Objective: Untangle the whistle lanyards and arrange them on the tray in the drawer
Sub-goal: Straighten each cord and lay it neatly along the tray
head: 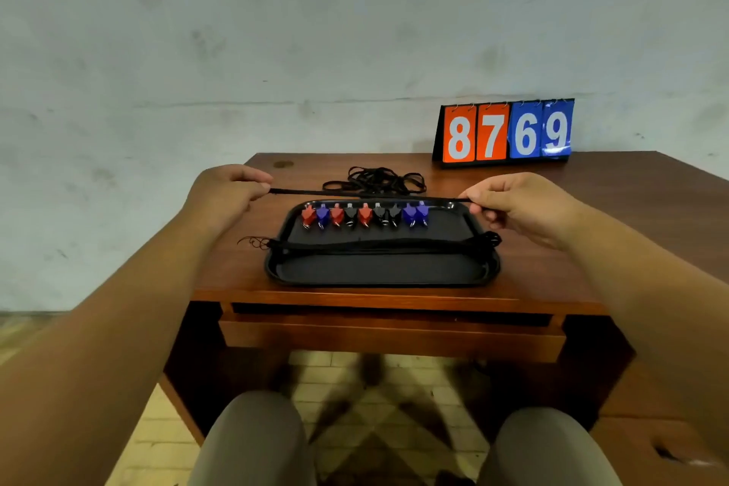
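A black tray (378,272) lies on the wooden table. Several red, blue and black whistles (365,214) stand in a row along its far side. Straightened black lanyards (378,244) lie bundled across the tray's middle. My left hand (227,189) and my right hand (520,205) each pinch one end of a black lanyard (367,194), stretched taut between them above the tray's far edge. A tangled pile of black lanyards (374,179) sits on the table behind the tray.
A flip scoreboard (507,132) reading 8769 stands at the table's back right against the wall. A shut drawer front (390,331) runs under the tabletop. My knees show below, over a tiled floor.
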### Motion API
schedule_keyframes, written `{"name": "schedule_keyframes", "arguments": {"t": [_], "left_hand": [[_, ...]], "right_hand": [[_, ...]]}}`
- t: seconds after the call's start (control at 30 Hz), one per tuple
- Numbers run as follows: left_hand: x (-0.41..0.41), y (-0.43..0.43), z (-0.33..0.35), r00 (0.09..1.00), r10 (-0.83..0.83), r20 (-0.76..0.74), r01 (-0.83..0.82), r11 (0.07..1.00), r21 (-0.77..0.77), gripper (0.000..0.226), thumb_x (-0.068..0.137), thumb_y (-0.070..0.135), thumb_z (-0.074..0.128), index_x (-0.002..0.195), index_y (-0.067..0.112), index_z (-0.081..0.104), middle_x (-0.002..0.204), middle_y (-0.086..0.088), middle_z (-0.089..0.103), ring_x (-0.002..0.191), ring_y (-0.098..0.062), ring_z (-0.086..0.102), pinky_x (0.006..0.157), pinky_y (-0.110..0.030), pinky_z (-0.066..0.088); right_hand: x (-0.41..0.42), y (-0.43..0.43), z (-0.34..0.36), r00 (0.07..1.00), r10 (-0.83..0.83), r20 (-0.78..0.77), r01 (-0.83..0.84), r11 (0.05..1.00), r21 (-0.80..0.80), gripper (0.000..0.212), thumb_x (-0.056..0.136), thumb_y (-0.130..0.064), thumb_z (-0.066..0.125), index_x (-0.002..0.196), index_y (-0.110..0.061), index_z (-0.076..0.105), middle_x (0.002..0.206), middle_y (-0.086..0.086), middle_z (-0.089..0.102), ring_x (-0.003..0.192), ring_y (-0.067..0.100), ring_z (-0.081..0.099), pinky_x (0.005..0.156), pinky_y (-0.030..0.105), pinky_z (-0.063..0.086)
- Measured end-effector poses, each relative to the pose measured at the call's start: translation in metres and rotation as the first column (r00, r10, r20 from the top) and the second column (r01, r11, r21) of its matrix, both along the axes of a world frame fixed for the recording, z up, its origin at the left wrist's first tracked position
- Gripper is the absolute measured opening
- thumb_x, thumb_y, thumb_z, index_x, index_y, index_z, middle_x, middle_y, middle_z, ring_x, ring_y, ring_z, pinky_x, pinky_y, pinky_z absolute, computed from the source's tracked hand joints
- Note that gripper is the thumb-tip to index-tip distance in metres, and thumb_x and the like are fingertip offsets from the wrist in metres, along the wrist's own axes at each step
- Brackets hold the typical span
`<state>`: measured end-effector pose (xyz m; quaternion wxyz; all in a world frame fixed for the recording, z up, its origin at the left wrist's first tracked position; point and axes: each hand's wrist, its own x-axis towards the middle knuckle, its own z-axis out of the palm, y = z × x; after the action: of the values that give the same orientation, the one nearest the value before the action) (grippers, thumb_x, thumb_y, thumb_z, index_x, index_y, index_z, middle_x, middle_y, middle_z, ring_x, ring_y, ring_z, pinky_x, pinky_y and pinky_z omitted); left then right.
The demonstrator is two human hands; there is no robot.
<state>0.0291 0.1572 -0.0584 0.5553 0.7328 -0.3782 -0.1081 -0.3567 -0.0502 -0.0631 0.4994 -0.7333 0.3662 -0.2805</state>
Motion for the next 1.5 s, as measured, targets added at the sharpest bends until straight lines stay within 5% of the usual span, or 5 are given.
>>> {"name": "schedule_keyframes", "arguments": {"t": [0.13,0.3,0.53,1.1,1.5], "left_hand": [[-0.013,0.005,-0.019,0.999,0.022,0.049,-0.023,1.000,0.018,0.019,0.099,0.015,0.072,0.096,0.031,0.083,0.105,0.013,0.075,0.097,-0.007,0.066,0.087,-0.027,0.050],[-0.020,0.009,-0.039,0.995,0.068,0.080,-0.070,0.997,0.020,0.017,0.098,0.018,0.071,0.097,0.030,0.083,0.101,0.012,0.074,0.091,-0.005,0.064,0.079,-0.021,0.049],[-0.034,0.007,-0.062,0.982,0.131,0.139,-0.137,0.990,0.034,0.022,0.099,0.011,0.067,0.100,0.029,0.080,0.100,0.010,0.074,0.089,-0.008,0.068,0.066,-0.015,0.047],[-0.029,0.003,-0.075,0.978,0.078,0.195,-0.101,0.989,0.109,0.020,0.100,0.015,0.068,0.101,0.033,0.077,0.106,0.005,0.074,0.097,-0.015,0.070,0.073,-0.022,0.052],[-0.027,0.003,-0.075,0.978,0.042,0.206,-0.072,0.988,0.137,0.019,0.102,0.022,0.066,0.101,0.035,0.079,0.111,0.005,0.073,0.104,-0.016,0.068,0.082,-0.029,0.054]], "right_hand": [[0.002,0.008,-0.015,0.978,-0.187,-0.088,0.163,0.960,-0.228,0.017,0.102,-0.027,0.071,0.095,-0.021,0.085,0.093,-0.005,0.081,0.085,0.015,0.068,0.079,0.030,0.054],[0.005,0.019,-0.039,0.962,-0.261,-0.081,0.224,0.924,-0.311,0.017,0.104,-0.035,0.069,0.095,-0.026,0.081,0.094,-0.007,0.079,0.093,0.022,0.071,0.074,0.030,0.053],[0.009,0.015,-0.063,0.934,-0.345,-0.094,0.249,0.817,-0.520,0.012,0.106,-0.030,0.067,0.102,-0.028,0.079,0.102,-0.006,0.074,0.084,0.004,0.061,0.068,0.015,0.039],[0.003,0.011,-0.068,0.945,-0.291,-0.152,0.194,0.869,-0.454,0.011,0.106,-0.034,0.066,0.107,-0.031,0.077,0.115,-0.010,0.068,0.093,0.002,0.059,0.074,0.018,0.041],[0.003,0.014,-0.066,0.944,-0.204,-0.259,0.067,0.887,-0.457,0.024,0.109,-0.030,0.061,0.123,-0.036,0.080,0.130,-0.008,0.065,0.126,0.015,0.055,0.112,0.040,0.043]]}}
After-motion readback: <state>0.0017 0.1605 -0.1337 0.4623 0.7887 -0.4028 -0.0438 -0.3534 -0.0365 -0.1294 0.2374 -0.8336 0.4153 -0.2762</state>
